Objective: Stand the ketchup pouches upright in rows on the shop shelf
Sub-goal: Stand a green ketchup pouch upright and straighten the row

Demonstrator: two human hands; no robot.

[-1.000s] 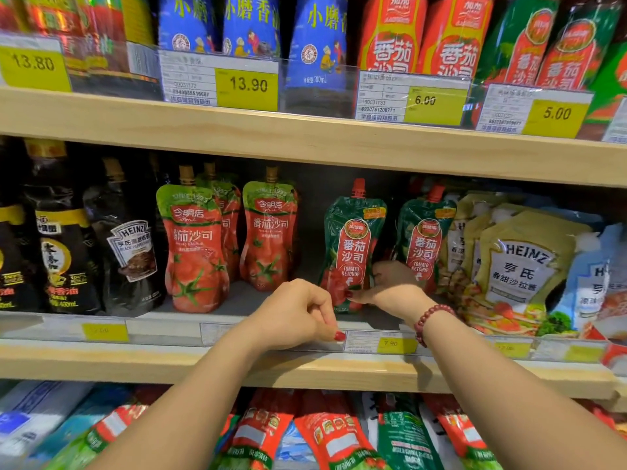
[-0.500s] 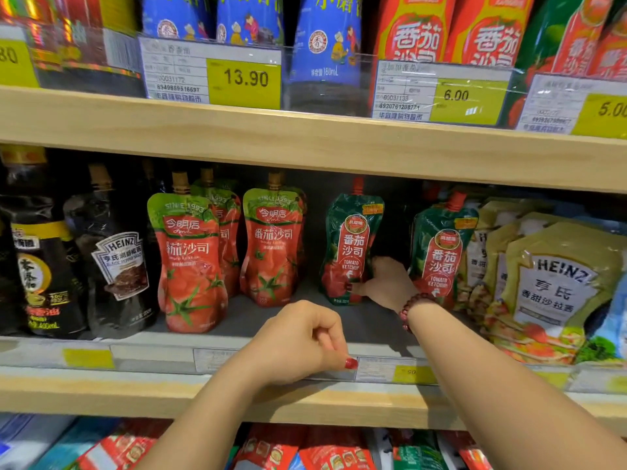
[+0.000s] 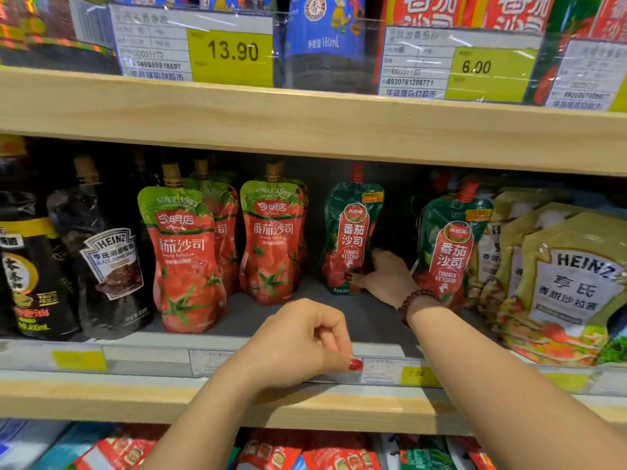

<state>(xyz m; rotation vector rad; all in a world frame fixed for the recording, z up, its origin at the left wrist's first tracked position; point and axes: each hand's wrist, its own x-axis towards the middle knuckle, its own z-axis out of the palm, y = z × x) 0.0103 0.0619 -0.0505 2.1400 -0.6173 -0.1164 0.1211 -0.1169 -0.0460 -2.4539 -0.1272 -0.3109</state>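
Observation:
A dark green ketchup pouch (image 3: 353, 232) stands upright at the middle of the grey shelf (image 3: 373, 317), set back from the front. My right hand (image 3: 386, 276) grips its lower right side, thumb on the front and fingers behind. A second green pouch (image 3: 451, 245) stands to the right of that hand, leaning slightly. To the left stand red ketchup pouches with green tops: one at the front (image 3: 183, 259), one behind it (image 3: 224, 212) and one beside them (image 3: 271, 239). My left hand (image 3: 302, 337) is curled into a fist at the shelf's front rail and holds nothing.
Yellow Heinz salad-dressing pouches (image 3: 570, 286) crowd the right end. A black Heinz pepper-sauce pouch (image 3: 108, 262) and dark bottles (image 3: 23, 266) fill the left. The wooden upper shelf board (image 3: 305, 123) hangs low overhead. More pouches (image 3: 339, 452) lie on the shelf below.
My right hand has moved the middle green pouch deeper onto the shelf and keeps hold of it. The view has come closer. My left fist stays at the rail.

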